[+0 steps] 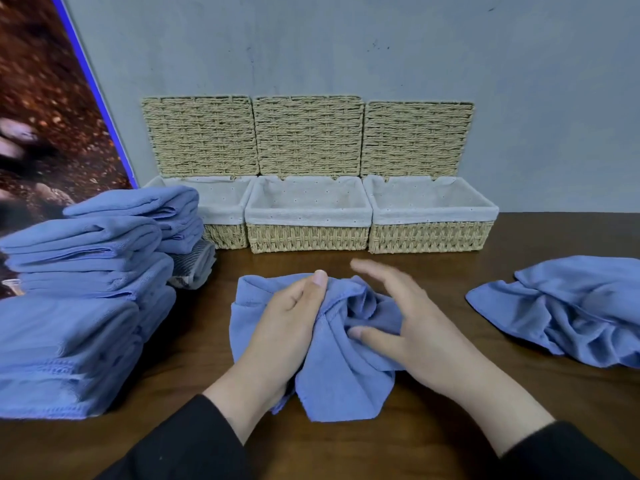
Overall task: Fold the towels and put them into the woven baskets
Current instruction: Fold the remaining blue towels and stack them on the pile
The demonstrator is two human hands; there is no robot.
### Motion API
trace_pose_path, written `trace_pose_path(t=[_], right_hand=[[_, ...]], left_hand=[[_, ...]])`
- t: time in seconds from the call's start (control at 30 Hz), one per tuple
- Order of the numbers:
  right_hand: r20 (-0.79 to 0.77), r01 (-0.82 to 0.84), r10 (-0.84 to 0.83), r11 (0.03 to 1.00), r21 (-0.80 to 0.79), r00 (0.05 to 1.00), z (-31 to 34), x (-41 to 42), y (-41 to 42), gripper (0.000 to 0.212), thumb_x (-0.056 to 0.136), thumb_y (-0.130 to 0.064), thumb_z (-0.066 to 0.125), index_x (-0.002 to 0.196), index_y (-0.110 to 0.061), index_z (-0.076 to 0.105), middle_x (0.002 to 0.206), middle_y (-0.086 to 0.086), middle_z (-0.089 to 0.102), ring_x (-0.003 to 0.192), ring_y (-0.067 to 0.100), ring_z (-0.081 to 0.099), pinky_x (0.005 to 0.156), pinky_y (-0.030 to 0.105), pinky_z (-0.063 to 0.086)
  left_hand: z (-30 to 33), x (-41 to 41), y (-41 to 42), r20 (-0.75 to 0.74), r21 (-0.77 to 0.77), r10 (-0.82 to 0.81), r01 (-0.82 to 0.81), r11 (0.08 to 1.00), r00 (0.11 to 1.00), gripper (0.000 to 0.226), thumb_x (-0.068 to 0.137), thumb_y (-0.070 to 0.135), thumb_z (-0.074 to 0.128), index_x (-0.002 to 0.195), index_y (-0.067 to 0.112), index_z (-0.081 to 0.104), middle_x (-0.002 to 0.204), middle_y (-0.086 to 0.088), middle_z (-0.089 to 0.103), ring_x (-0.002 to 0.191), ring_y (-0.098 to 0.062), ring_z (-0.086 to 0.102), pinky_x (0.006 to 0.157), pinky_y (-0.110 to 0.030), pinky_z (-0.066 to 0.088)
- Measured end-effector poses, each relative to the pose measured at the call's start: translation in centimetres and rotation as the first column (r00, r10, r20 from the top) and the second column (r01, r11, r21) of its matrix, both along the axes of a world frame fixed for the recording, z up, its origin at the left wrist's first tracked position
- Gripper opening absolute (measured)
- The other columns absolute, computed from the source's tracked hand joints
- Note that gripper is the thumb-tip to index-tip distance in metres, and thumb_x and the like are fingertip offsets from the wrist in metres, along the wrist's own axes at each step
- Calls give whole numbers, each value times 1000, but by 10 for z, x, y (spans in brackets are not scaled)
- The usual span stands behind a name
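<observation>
A crumpled blue towel [332, 375] lies on the wooden table [433, 427] in front of me. My left hand [284, 330] grips a bunch of its cloth, thumb on top. My right hand [405, 323] hovers over the towel's right side with fingers spread and blurred, its thumb touching the cloth. Three woven baskets stand against the wall with lids raised: the left one [225, 233] partly hidden by towels, the middle one [308, 237] and the right one [431, 237]. All show white lining and no towels inside.
Stacks of folded blue towels [79, 306] fill the table's left side. A loose crumpled blue towel [571, 313] lies at the right. A grey striped cloth [194, 268] peeks out beside the stacks. A picture panel [41, 116] leans at the far left.
</observation>
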State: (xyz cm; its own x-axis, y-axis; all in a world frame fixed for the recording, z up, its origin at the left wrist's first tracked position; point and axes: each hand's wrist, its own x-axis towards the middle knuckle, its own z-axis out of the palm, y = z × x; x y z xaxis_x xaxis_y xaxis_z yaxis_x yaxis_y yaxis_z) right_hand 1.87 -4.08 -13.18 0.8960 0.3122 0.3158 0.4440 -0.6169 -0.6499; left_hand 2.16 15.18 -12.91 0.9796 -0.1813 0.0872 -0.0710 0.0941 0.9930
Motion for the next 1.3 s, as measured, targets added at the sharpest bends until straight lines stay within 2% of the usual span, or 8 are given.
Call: trace_pose_path(t=[0.27,0.43,0.63,0.73,0.87,1.03,1.13,1.3], right_hand=[[77,186,-220,931,314,973,2,-4,-2,22,101,-17,55,87,-29,65,79,-9,66,75,8,60,68,26,47],[77,312,-365,874,373,928,7,-11,-11,23,100,-22,60,77,-25,62,58,-12,47,57,5,43,53,16,35],[145,255,-234,955,-149,961,9,-8,-41,52,82,-79,52,62,-31,51,64,-8,52,78,4,44,78,19,30],[229,293,-227,902,-317,947,18,-11,-53,47,85,-73,52,64,-31,54,65,-10,58,69,2,50,75,30,30],[173,449,-440,894,-10,881,52,-31,-54,39,98,-28,64,64,-15,48,59,0,50,58,18,46,58,35,34],[-128,419,-414,755,504,901,108,-63,-25,26,109,-28,43,112,-7,58,88,14,72,60,30,73,53,37,57],[-119,316,-343,604,732,932,133,-81,-8,25,111,-24,37,127,-15,54,123,0,62,95,31,76,70,30,64],[302,266,-629,647,715,716,176,-120,0,27,106,-31,39,93,-39,60,96,-16,72,94,4,66,83,30,49]], left_hand=[[4,-7,8,176,237,-76,33,971,981,20,93,12,71,102,29,68,106,11,71,102,-10,68,83,-26,56],[12,-17,21,285,213,201,-266,940,937,30,99,8,55,72,20,60,67,9,56,65,-3,48,60,-16,40],[49,-27,50,295,186,352,-415,890,888,49,102,20,55,59,20,31,56,5,28,55,-8,27,51,-21,25],[77,-24,76,385,260,381,-495,829,840,49,101,29,57,68,14,25,62,-5,24,57,-15,25,51,-27,19],[107,-27,99,341,408,376,-496,766,862,42,104,37,51,76,6,50,55,-19,53,44,-21,47,50,-30,36],[130,-48,95,-28,15,307,-307,952,951,26,109,31,42,132,23,54,138,6,43,82,-36,76,74,-43,61],[144,-60,87,91,-143,311,-297,944,946,20,110,24,39,109,27,59,134,2,56,104,-28,72,96,-41,56],[188,-75,97,584,-25,470,-564,825,662,29,99,36,44,97,21,69,91,10,65,85,-10,58,91,-44,51]])
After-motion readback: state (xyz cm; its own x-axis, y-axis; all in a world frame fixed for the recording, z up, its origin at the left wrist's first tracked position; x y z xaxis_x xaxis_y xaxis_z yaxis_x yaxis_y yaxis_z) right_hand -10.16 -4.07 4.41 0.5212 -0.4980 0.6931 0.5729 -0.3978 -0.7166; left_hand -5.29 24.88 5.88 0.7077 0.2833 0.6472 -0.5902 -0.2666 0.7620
